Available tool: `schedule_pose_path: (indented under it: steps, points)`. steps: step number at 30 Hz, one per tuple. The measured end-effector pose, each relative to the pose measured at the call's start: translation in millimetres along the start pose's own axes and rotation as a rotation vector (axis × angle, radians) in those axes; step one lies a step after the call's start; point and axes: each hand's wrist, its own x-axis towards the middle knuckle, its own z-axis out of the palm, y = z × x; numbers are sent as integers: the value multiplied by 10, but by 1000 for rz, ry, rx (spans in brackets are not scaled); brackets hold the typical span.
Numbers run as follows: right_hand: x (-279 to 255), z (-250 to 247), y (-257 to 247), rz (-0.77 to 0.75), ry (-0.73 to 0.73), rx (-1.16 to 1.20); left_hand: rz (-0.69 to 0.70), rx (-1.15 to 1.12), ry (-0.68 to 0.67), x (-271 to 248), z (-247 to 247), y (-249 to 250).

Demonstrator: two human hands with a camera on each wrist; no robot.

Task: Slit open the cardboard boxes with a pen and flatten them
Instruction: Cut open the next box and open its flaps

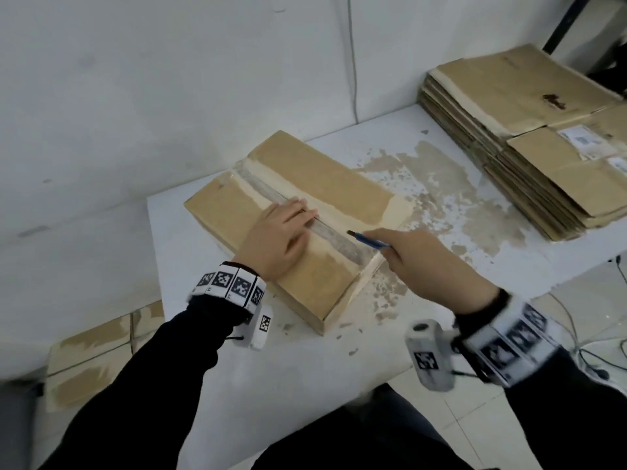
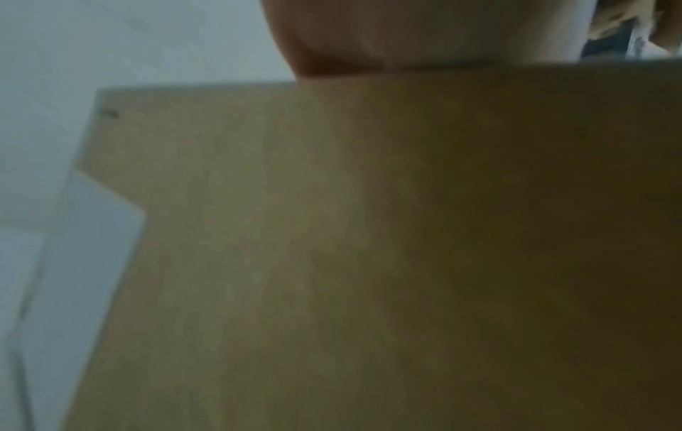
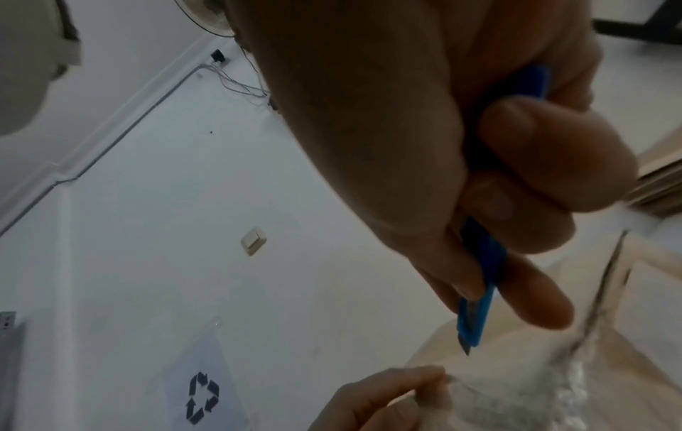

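A flat brown cardboard box [image 1: 305,212] lies on the white table [image 1: 271,385], with a strip of tape [image 1: 325,232] running down its middle seam. My left hand [image 1: 281,232] lies flat on the box top, fingers straight and reaching onto the tape. The left wrist view is filled by the box's top [image 2: 369,248]. My right hand [image 1: 417,256] grips a blue pen [image 1: 369,240] by its barrel. Its dark tip hovers just above the tape near the box's near end. In the right wrist view the pen [image 3: 479,277] points down toward the tape [image 3: 535,393], close to my left fingers [image 3: 387,390].
A tall stack of flattened cardboard boxes [image 1: 529,137] sits at the table's far right. The table's white coating is worn off in patches [image 1: 441,198] between the box and the stack. More cardboard [image 1: 88,361] lies on the floor at left. A wall runs behind the table.
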Motion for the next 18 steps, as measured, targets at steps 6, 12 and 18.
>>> schedule_pose_path:
  steps: [6, 12, 18]
  points:
    - [409, 105, -113, -19, -83, -92, -31, -124, 135, -16, 66, -23]
    - [394, -110, -239, -22, -184, -319, -64, -27, 189, 6, 74, 13]
    - [-153, -121, 39, 26, -163, -343, -109, 71, 133, 9, 53, 80]
